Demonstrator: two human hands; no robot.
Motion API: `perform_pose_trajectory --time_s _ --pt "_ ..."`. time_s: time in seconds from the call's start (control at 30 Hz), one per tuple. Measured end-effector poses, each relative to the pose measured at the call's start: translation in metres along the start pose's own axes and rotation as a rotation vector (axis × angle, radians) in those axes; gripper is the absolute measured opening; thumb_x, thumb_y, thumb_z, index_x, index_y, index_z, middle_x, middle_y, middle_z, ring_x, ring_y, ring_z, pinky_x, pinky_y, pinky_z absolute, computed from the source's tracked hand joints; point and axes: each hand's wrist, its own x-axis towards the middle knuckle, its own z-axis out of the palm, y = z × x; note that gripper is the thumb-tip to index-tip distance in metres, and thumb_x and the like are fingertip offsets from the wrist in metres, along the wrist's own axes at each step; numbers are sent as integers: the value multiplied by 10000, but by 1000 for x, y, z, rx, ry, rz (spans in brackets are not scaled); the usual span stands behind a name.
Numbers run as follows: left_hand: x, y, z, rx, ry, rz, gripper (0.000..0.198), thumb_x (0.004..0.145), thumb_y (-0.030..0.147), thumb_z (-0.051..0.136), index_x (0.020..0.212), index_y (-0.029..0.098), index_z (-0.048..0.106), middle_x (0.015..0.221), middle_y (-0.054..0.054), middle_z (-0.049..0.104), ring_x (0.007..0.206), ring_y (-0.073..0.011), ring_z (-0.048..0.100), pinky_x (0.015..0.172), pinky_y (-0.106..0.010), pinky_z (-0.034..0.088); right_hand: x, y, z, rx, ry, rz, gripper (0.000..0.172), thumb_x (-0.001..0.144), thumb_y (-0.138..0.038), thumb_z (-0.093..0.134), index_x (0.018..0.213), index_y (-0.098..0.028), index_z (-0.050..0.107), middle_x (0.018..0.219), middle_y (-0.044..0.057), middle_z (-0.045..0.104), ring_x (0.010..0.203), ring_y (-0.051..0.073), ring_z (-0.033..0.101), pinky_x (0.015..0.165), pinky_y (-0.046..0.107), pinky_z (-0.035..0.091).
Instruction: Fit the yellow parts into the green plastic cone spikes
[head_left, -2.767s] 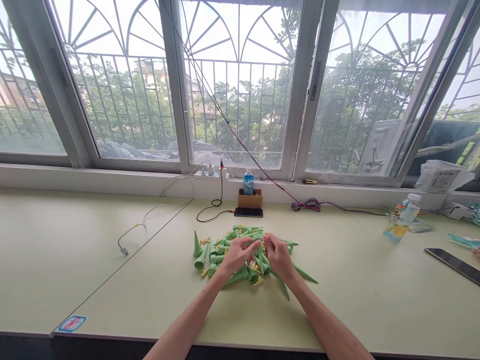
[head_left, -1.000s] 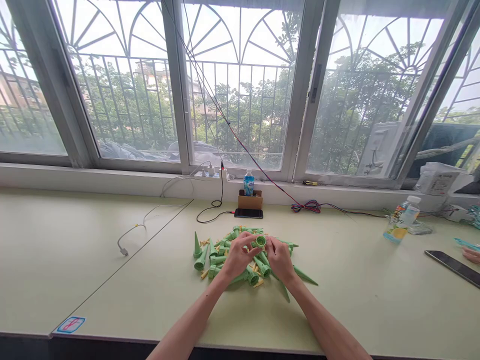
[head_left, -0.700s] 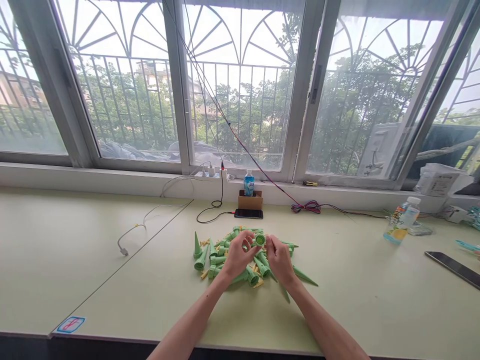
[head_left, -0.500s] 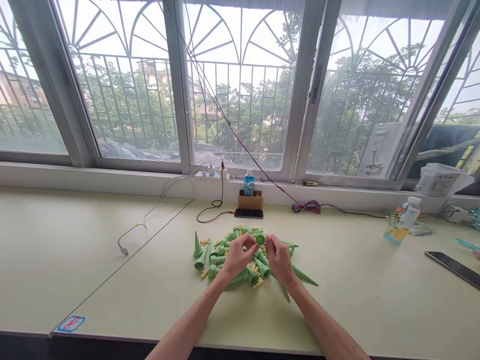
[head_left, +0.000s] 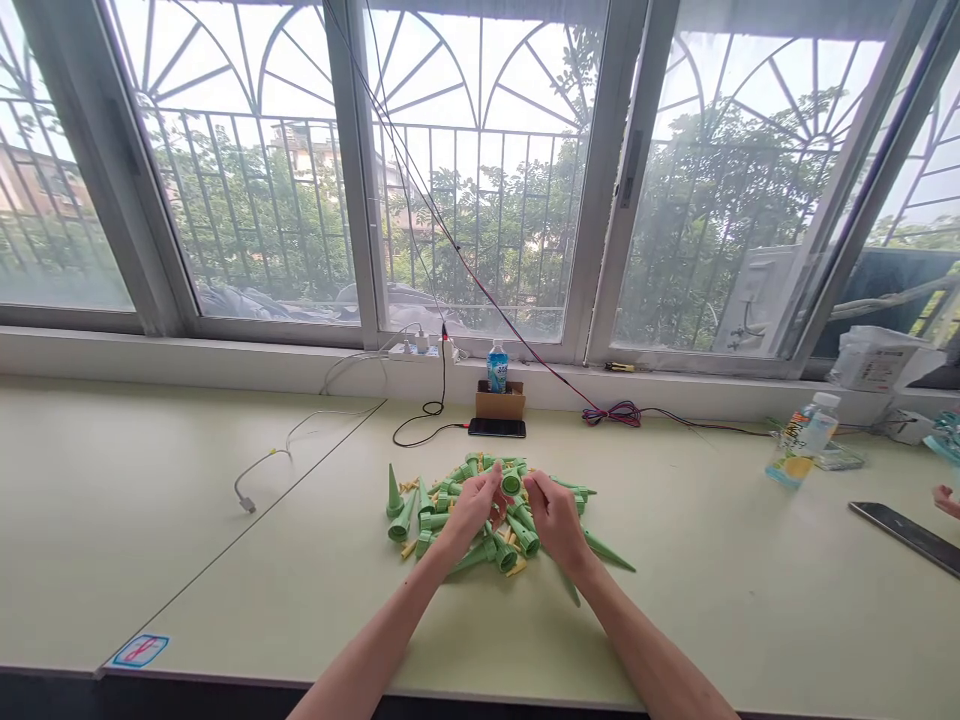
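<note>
A pile of green plastic cones (head_left: 439, 500) mixed with small yellow pieces (head_left: 409, 547) lies on the pale green table (head_left: 225, 560) in front of me. Both my hands are over the pile's middle. My left hand (head_left: 471, 508) and my right hand (head_left: 553, 518) are closed in pinches on either side of one green cone (head_left: 511, 484), whose round open end faces me. The fingertips of both hands touch it. I cannot make out whether a yellow piece is also in my fingers. One cone (head_left: 393, 490) stands upright at the pile's left edge.
Beyond the pile are a black phone (head_left: 496, 426), a small cardboard box (head_left: 500, 401) and a water bottle (head_left: 496, 364). A white cable (head_left: 259, 468) trails at left. At right are a drink bottle (head_left: 808, 434), another phone (head_left: 904, 536) and another person's hand (head_left: 946, 499).
My hands have turned the green cone between them and lowered it slightly toward the pile. At the right edge the other person's hand has shifted.
</note>
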Motion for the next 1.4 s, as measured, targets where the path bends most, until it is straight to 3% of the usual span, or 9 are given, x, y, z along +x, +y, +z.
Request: perform_pose_trajectory --time_s 0.2,0.93,1.1,1.4 --pt "0 0 -2 2 -48 -36 584 798 703 482 684 133 540 588 -22 541 471 -99 484 381 -186 352 1 -3 -2 36 -27 8 377 994 -376 338 706 -176 478 604 -36 460 538 101 354 545 212 294" --pt "-5 9 -4 28 -217 49 461 840 595 536 792 139 587 608 20 426 521 -96 451 428 -196 367 2 1 -3 39 12 67 353 981 -400 363 743 -178 499 586 -43 463 516 103 368 523 209 293" --pt "-8 12 -3 43 -236 84 450 852 561 545 1017 153 638 681 -3 510 526 -90 463 442 -199 394 2 1 -2 47 8 89 368 983 -416 353 735 -180 489 570 -55 413 510 102 329 519 211 280" --pt "-3 2 -4 40 -258 110 541 833 492 618 1287 213 524 958 -50 542 547 -52 481 429 -171 423 1 5 0 38 -9 119 372 978 -433 349 693 -199 388 563 -54 418 499 100 320 507 219 255"
